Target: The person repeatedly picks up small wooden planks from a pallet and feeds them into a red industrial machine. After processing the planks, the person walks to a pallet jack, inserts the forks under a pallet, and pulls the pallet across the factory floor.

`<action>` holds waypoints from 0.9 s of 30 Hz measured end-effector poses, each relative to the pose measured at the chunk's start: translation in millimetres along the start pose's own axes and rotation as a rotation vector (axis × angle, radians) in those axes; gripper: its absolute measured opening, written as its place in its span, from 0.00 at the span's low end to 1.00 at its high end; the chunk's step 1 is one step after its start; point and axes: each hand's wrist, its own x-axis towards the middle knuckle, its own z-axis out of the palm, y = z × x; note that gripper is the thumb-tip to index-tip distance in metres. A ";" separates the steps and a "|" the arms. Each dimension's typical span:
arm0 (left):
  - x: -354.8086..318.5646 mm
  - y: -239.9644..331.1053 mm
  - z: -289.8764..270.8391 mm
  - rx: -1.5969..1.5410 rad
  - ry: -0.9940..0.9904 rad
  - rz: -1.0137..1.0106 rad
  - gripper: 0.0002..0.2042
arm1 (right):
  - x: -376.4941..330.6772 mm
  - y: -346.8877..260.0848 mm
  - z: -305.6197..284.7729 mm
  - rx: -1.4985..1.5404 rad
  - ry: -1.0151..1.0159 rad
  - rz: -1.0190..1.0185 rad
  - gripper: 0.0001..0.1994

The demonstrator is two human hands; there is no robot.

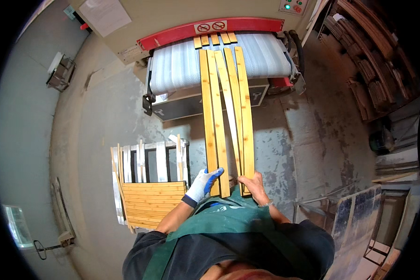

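Several long bamboo strips [209,112] stretch from my body to a machine, fanned in two groups, their far ends on its pale conveyor belt [177,63]. My left hand [204,183], in a white and blue glove, is closed around the near ends of the left group. Bare and also closed, my right hand [254,186] grips the near ends of the right group, with the thumb on top. Ahead of these, several more strip ends [214,39] poke out from under the red guard bar [210,31], separated by a small gap from the held ones.
A stack of bamboo strips [154,203] lies on a slatted pallet [160,161] to my left. The machine's button panel [293,6] is at the top right. Dark boards [373,60] stand stacked along the right side, and a large panel [357,219] leans nearer.
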 end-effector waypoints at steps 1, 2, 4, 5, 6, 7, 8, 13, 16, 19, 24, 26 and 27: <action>-1.8 7.2 2.7 0.034 0.023 -0.032 0.13 | 3.9 -1.7 1.0 0.008 0.021 -0.005 0.14; -5.0 12.9 11.2 -0.097 0.033 0.001 0.12 | 8.0 -4.0 -0.2 -0.015 -0.016 0.040 0.14; 8.9 -1.4 0.9 -0.072 -0.038 0.207 0.13 | 12.9 -16.9 1.7 0.073 -0.025 0.006 0.15; 25.9 -24.7 -21.5 0.333 -0.103 0.413 0.18 | 14.8 -21.1 2.5 0.115 -0.031 -0.010 0.16; 43.4 -48.1 -43.5 0.708 -0.093 0.655 0.26 | 22.6 -18.0 0.3 0.153 -0.053 0.031 0.17; 44.7 -44.9 -41.1 0.436 -0.099 0.519 0.26 | 28.4 -15.0 -3.8 0.230 -0.062 0.038 0.17; 46.0 -42.3 -37.4 0.166 -0.101 0.378 0.26 | 33.3 -12.2 -8.7 0.307 -0.070 0.045 0.17; 60.8 -27.0 -37.2 -0.671 -0.191 -0.002 0.20 | 54.9 -27.5 -36.8 0.592 -0.306 0.107 0.20; 75.9 -21.6 -35.8 -0.704 -0.212 0.005 0.20 | 73.8 -27.5 -49.4 0.643 -0.363 0.136 0.21; 85.8 -9.4 -34.4 -0.701 -0.243 0.018 0.20 | 92.8 -26.5 -55.3 0.629 -0.399 0.117 0.22; 93.4 21.1 -28.9 -0.677 -0.272 0.054 0.19 | 122.7 -36.4 -62.7 0.618 -0.438 0.100 0.23; 103.6 25.0 -30.8 -0.694 -0.286 0.053 0.19 | 135.1 -31.6 -65.3 0.623 -0.412 0.120 0.25; 109.4 25.8 -33.9 -0.703 -0.289 0.056 0.20 | 139.8 -34.2 -65.0 0.650 -0.450 0.117 0.26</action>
